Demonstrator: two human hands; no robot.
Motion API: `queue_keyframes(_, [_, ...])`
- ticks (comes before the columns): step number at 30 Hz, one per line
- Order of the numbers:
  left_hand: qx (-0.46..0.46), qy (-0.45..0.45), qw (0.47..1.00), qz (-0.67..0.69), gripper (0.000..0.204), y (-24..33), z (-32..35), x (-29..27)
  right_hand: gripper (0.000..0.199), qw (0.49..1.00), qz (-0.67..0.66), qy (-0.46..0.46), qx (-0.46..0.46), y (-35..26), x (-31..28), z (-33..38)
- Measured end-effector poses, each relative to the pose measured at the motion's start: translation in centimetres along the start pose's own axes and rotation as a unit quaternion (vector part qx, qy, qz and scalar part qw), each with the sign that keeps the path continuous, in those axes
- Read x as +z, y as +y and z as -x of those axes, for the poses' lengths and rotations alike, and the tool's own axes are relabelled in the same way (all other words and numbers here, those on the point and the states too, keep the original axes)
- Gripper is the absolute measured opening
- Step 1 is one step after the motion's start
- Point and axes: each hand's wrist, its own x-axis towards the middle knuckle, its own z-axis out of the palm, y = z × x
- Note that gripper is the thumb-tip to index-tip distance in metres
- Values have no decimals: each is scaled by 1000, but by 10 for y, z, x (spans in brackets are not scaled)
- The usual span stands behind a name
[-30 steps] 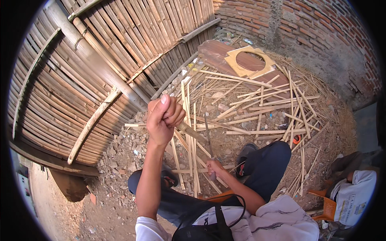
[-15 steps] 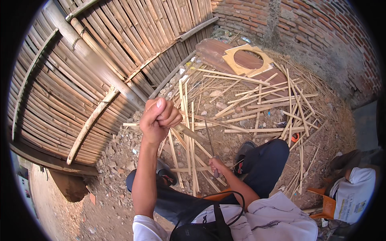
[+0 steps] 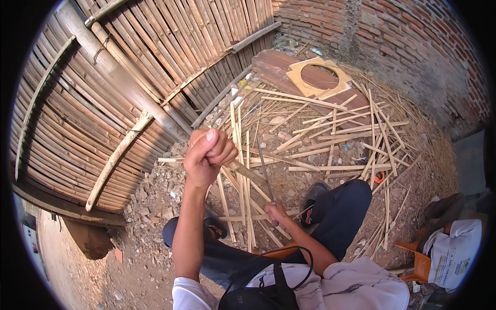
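We see the left hand [image 3: 206,155] raised in front of the camera, its fingers curled into a tight fist around the upper end of a pale split bamboo strip [image 3: 247,172], thumb pointing up. The strip slants down and to the right from that fist toward the lap. Lower down, the right hand [image 3: 275,212] is closed around the handle of a long, thin dark metal blade [image 3: 264,168], which rises from the hand and crosses the strip just below the fist; we cannot tell whether the blade edge is actually biting into the bamboo or only lying against it. Both hands are over the knees of dark blue trousers [image 3: 345,206], with a dark shoe [image 3: 313,196] showing just beside the right hand. Beyond the hands, a loose heap of pale bamboo slats [image 3: 330,139] is scattered over rubble and dry ground. At the far side of the heap lies a brown board with a tan square frame with a round hole [image 3: 315,77] resting on it. A woven bamboo fence [image 3: 103,82] runs along the left, and a red brick wall [image 3: 413,36] closes the far right. A black bag strap [image 3: 279,268] hangs at the chest, and a white sack [image 3: 454,253] sits near the lower right.
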Motion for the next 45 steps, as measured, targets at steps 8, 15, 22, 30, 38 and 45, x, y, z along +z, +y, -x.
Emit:
queue_keyframes(8, [30,56,998,-10,54,6,20,-17,20,988,-46,73,130,54,-41,-27])
queue_keyframes(15, [107,240,965,-22,54,37,55,-35,31,962,232,93,-105,-13,19,2])
queue_keyframes(22, [347,233,907,-53,54,126,141,-30,30,896,310,40,-315,-106,66,54])
queue_keyframes(30, [454,218,861,-67,57,156,209,-2,22,847,370,48,-379,-179,126,90])
queue_keyframes(38, [586,323,711,-216,48,234,385,47,43,851,428,276,-125,-228,-39,-37])
queue_keyframes(45, [548,214,806,-66,55,218,429,1,41,988,-74,84,-109,-262,-53,-36])
